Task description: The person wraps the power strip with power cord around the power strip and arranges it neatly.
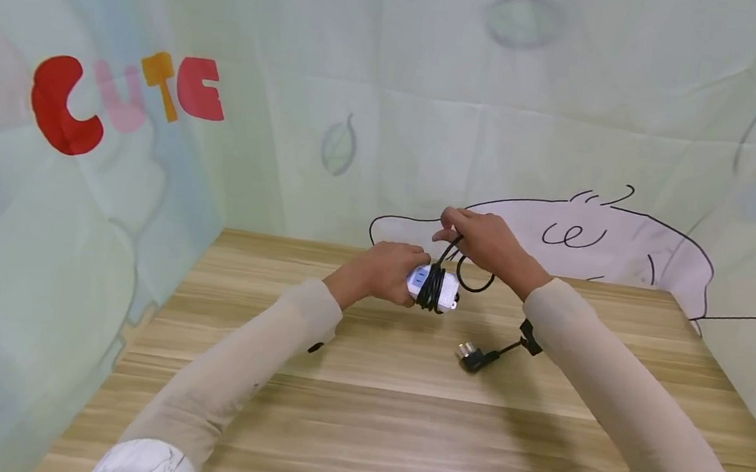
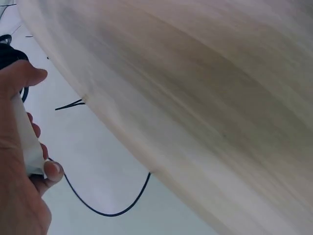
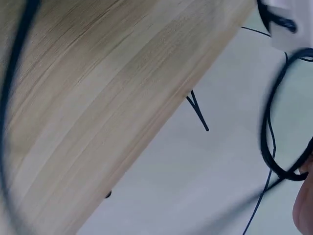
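My left hand [image 1: 384,271] grips a white power strip [image 1: 449,292], which shows a blue socket face at its left end. Several turns of black cord [image 1: 430,290] are wound around the strip's middle. Above and to the right, my right hand [image 1: 483,238] pinches the cord, and a loose loop hangs beneath it. The cord's black plug [image 1: 475,358], metal prongs to the left, shows below the right forearm. In the left wrist view, thumb and fingers wrap the strip [image 2: 29,142]. A cord loop [image 3: 266,132] beside the right hand [image 3: 305,200] appears in the right wrist view.
A wood-grain table [image 1: 359,432] lies under both arms. Printed cloth walls [image 1: 308,108] stand behind it and at both sides, close beyond the hands. A small black object [image 1: 315,348] peeks out under the left sleeve.
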The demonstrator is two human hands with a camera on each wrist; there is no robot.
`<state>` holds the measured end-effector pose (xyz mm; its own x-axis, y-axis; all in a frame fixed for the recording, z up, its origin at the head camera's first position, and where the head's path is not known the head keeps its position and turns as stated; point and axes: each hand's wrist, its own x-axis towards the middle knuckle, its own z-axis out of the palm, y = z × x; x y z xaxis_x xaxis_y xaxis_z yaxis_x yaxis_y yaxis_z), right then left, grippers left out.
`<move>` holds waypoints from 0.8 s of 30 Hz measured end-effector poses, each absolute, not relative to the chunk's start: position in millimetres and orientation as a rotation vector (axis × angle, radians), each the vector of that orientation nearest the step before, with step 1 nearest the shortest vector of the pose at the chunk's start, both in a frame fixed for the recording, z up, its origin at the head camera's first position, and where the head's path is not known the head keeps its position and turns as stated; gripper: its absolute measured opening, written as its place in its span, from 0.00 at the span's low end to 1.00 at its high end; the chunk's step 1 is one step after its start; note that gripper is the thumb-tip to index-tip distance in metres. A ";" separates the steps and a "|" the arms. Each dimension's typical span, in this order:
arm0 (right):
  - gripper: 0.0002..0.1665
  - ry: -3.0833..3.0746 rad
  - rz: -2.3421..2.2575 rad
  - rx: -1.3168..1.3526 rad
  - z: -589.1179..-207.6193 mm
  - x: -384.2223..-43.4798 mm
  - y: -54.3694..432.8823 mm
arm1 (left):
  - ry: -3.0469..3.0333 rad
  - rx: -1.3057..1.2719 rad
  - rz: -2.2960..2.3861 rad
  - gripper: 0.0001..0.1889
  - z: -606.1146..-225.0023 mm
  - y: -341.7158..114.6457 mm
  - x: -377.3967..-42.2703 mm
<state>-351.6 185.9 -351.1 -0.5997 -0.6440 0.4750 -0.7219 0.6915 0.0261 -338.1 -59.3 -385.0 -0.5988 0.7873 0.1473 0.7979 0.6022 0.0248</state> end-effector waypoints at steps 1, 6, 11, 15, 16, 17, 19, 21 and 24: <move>0.17 -2.443 0.211 1.040 -352.3 -354.3 185.8 | -2.696 -1.361 -0.145 0.29 -384.7 -58.8 -337.1; 0.22 -2.413 0.136 0.957 -362.3 -361.7 186.1 | -2.618 -1.429 -0.208 0.30 -381.5 -55.2 -333.2; 0.20 -2.505 0.233 0.836 -373.9 -364.5 181.5 | -2.546 -1.496 -0.351 0.29 -379.3 -48.7 -332.1; 0.25 -2.600 0.346 0.757 -380.9 -373.1 176.0 | -2.515 -1.487 -0.445 0.29 -379.2 -47.6 -332.6; 0.26 -2.638 0.353 0.738 -379.7 -373.2 173.5 | -2.510 -1.481 -0.467 0.29 -379.1 -47.8 -332.8; 0.26 -2.672 0.351 0.724 -378.5 -373.7 171.7 | -2.511 -1.471 -0.500 0.29 -379.1 -47.8 -333.2; 0.23 -2.734 0.280 0.686 -380.4 -378.2 169.6 | -2.499 -1.451 -0.578 0.29 -378.2 -47.5 -333.7; 0.17 -2.764 0.233 0.685 -393.3 -395.2 174.4 | -2.485 -1.426 -0.677 0.31 -376.2 -46.2 -334.5; 0.06 -2.723 0.238 0.698 -426.9 -427.8 188.3 | -2.483 -1.348 -0.794 0.32 -372.1 -44.0 -335.8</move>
<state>-427.8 188.3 -426.9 -0.8299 -0.4390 0.3444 -0.4920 0.8668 -0.0808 -335.8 -44.0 -372.1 -0.5614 0.7135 0.4192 0.8244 0.4378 0.3589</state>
